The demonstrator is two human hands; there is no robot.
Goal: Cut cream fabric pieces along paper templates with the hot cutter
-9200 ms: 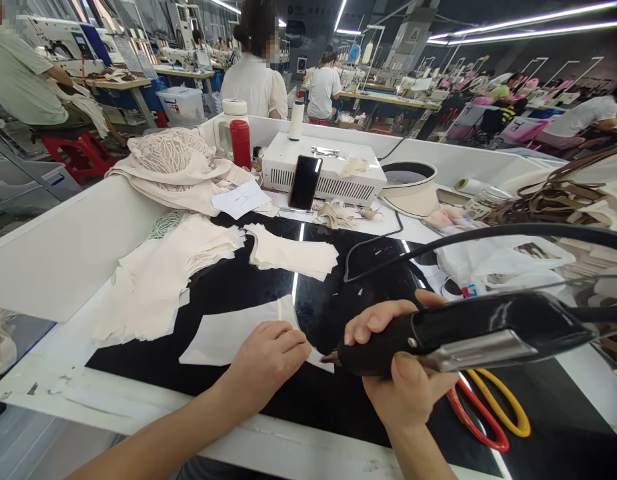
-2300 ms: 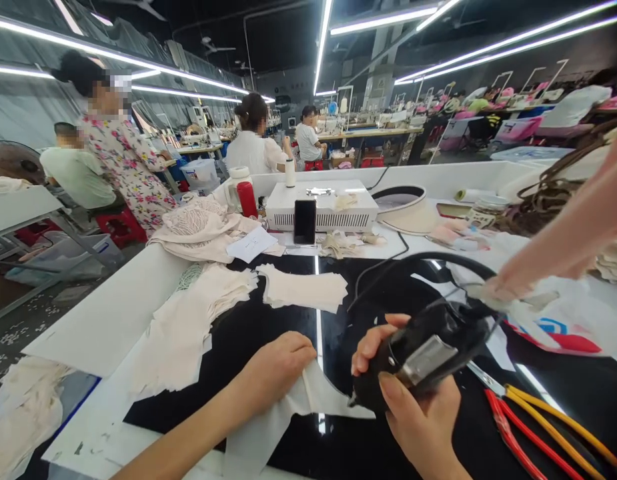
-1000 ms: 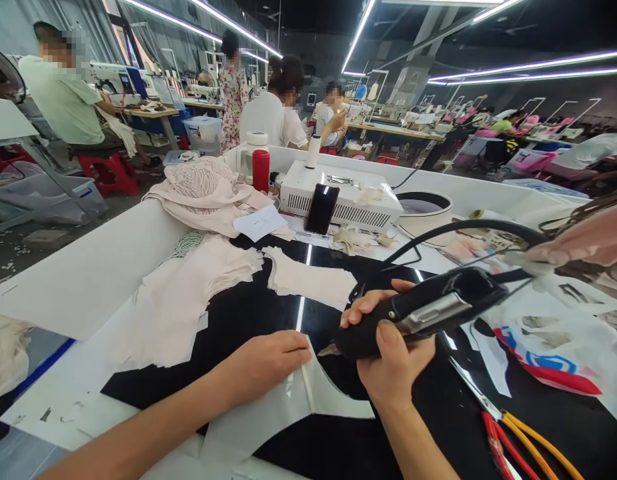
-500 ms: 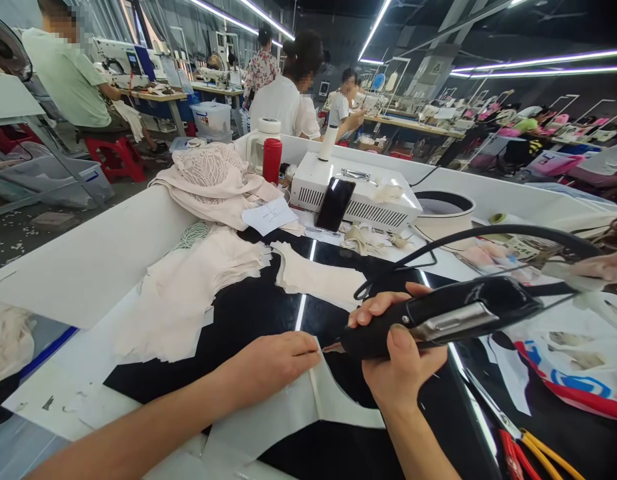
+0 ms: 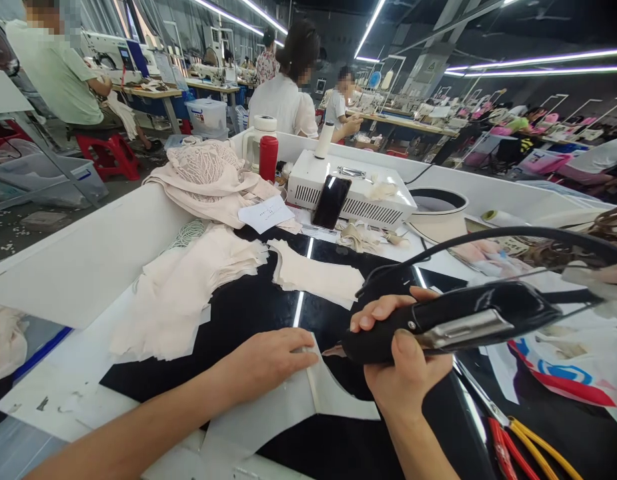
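My left hand [image 5: 268, 363] is on the pale piece [image 5: 268, 420], fingers narrow, closed at the upper corner of its seam; the piece lies partly on the black sheet [image 5: 258, 310] and reaches over that sheet's near edge onto the white bench [image 5: 63, 393]. My right hand [image 5: 408, 357] has its fingers wrapped round the black tool [image 5: 473, 313], thumb along its near side, and I have it tilted above the black sheet, its pointed tip just beside the curved edge of the piece, to the right of my left fingers. I can't tell if the tip touches anything. The cable [image 5: 488, 233] arches over the right part of the black sheet. The larger cream stack [image 5: 173, 293] overlaps the sheet's left side, and the smaller cream stack [image 5: 315, 270] lies on its far part. The scissors [image 5: 501, 420], red and orange handled, lie on its right side, with the printed plastic bag [image 5: 563, 373] near them. Beyond its far edge, the phone [image 5: 331, 202] leans against the white box [image 5: 353, 190].
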